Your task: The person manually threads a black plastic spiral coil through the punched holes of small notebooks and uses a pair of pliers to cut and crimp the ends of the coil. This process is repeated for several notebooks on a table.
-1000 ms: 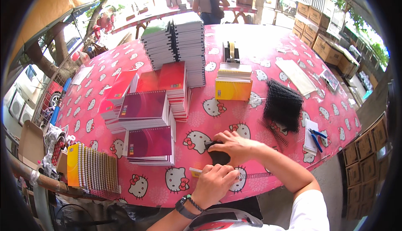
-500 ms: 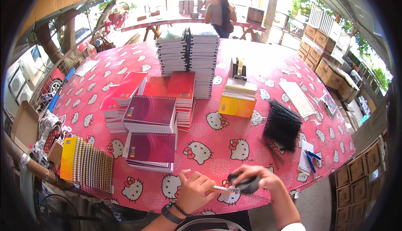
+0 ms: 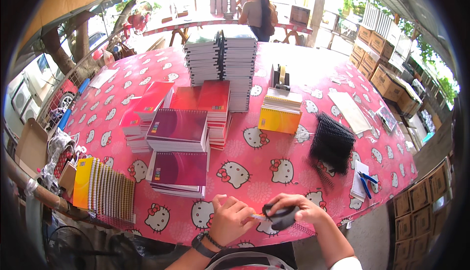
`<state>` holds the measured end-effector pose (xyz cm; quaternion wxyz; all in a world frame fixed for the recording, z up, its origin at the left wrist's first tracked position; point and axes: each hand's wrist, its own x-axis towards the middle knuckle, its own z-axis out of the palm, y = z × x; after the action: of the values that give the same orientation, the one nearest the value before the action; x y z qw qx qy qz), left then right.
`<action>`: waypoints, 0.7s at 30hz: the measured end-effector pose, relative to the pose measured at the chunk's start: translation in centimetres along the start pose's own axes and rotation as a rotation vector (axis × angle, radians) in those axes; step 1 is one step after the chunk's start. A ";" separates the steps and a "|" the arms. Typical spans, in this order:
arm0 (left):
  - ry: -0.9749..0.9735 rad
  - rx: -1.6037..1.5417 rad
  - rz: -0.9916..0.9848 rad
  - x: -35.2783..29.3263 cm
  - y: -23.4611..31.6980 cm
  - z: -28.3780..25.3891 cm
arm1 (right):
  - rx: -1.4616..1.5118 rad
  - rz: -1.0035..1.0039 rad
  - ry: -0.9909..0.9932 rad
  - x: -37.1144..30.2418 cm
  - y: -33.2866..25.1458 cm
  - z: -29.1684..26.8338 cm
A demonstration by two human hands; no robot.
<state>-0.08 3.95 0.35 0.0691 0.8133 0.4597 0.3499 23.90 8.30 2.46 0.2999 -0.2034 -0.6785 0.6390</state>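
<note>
Near the table's front edge, my left hand (image 3: 231, 222) is closed on a thin notebook seen edge-on (image 3: 257, 216); only a narrow orange and white strip of it shows. My right hand (image 3: 301, 208) grips a black rounded object (image 3: 283, 219) against the notebook's right end; its exact kind cannot be made out. A loose dark spiral coil (image 3: 303, 229) trails out to the right beneath that hand. Beyond my hands stand stacks of purple notebooks (image 3: 178, 168) and red notebooks (image 3: 214, 95).
Yellow spiral notebooks (image 3: 83, 182) stand in a row at left. A yellow-covered pile (image 3: 280, 119), black coils (image 3: 333, 142), a small pad (image 3: 359, 179) and blue pliers (image 3: 365, 184) lie right. Tall white notebook stacks (image 3: 240, 74) rise behind. A person (image 3: 258, 12) is at the far table.
My right hand with the black object has shifted slightly left, closer to my left hand, and now covers more of the notebook's end. The view has tilted slightly.
</note>
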 end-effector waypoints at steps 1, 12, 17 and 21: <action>-0.007 -0.003 -0.004 0.0 0.0 0.0 | -0.235 0.082 0.054 0.0 0.2 0.0; 0.042 -0.068 -0.027 -0.3 0.0 0.4 | -0.488 0.170 0.102 0.9 -0.8 -0.4; 0.030 -0.075 -0.018 -0.2 -0.2 0.2 | -0.660 0.265 0.093 2.4 -0.2 -0.9; 0.032 -0.121 -0.040 -0.5 -0.2 0.2 | -0.083 0.022 -0.063 2.5 -0.5 0.6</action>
<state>-0.25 3.76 -0.17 0.1177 0.7924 0.4551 0.3887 21.66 9.45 3.34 0.2626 -0.2032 -0.7113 0.6195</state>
